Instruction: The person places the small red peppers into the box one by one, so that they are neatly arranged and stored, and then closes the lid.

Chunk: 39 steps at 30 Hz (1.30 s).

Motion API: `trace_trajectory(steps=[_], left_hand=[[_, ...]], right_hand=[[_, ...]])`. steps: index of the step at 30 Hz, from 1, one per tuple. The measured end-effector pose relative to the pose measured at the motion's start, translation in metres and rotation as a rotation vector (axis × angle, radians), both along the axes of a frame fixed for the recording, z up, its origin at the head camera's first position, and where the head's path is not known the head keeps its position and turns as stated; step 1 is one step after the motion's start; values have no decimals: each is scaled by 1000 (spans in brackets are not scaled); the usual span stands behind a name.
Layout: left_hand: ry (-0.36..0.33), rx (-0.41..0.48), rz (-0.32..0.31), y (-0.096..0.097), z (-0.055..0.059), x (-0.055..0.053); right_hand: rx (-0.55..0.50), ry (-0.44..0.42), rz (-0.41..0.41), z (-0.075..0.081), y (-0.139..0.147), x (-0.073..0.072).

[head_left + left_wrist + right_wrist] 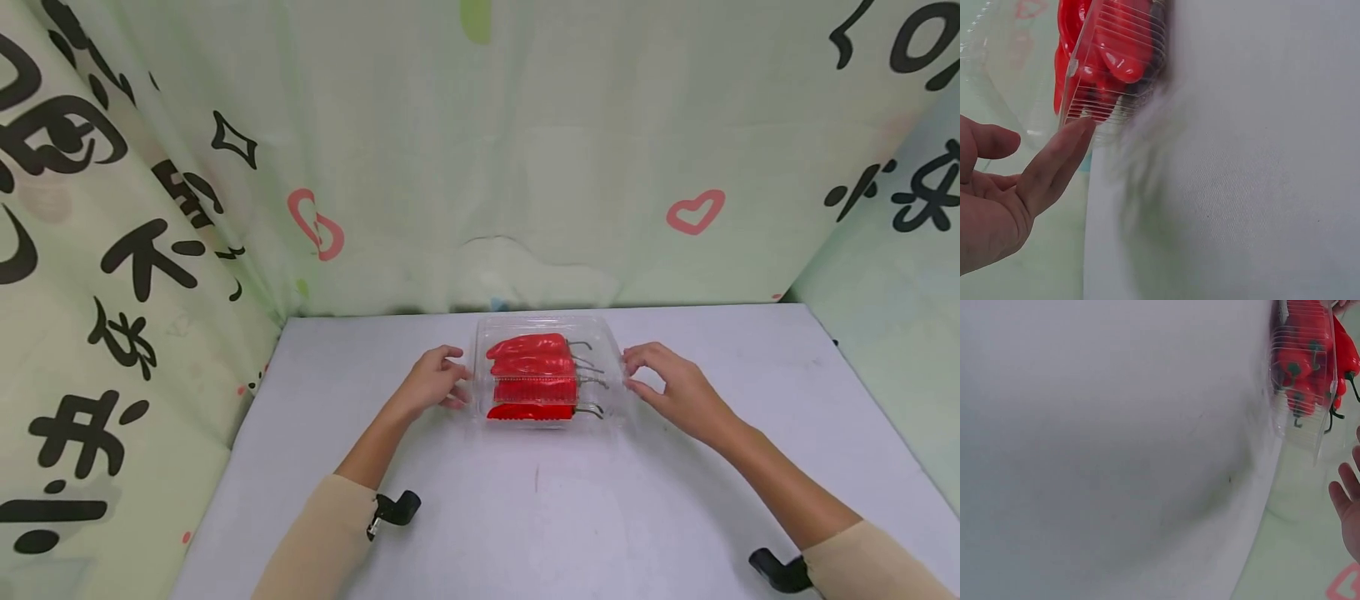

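Observation:
A clear plastic box stands on the white table, holding several glossy red peppers with thin dark stems pointing right. My left hand is at the box's left side; in the left wrist view, the straight fingers of that hand reach the rim above a ribbed wall. On the other side, my right hand is beside the right edge, thumb and fingers spread apart around nothing. In the right wrist view the right hand, partly cut off, appears apart from the box wall. Whether the lid is closed cannot be told.
The white table carries the box near its back edge. A pale green curtain with black writing and pink hearts hangs behind and to the left, with a similar one on the right. Black wrist mounts sit at both sleeves.

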<state>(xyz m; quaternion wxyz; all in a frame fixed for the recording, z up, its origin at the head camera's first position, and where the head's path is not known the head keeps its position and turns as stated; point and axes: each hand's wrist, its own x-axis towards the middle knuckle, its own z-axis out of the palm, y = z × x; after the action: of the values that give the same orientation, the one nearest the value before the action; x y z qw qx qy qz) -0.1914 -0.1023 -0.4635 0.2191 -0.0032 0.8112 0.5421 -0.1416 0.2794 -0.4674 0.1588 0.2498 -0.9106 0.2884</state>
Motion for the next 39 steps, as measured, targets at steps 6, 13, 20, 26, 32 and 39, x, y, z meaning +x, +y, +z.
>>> trace_trajectory(steps=[6,13,20,26,32,39], left_hand=[[-36,49,-42,-6,6,13],[-53,29,-83,-7,5,24],[-77,-26,-98,-4,3,30],[-79,-28,-122,-4,3,35],[-89,-5,-153,-8,0,38],[-80,-13,-180,-12,-5,40]], right_hand=[[5,-24,-15,-8,1,6],[-19,-27,-24,-13,0,12],[-62,-85,-26,-15,3,16],[-148,-282,-21,-13,2,21],[-173,-548,-40,-5,1,27],[-172,-626,-29,-6,-1,26]])
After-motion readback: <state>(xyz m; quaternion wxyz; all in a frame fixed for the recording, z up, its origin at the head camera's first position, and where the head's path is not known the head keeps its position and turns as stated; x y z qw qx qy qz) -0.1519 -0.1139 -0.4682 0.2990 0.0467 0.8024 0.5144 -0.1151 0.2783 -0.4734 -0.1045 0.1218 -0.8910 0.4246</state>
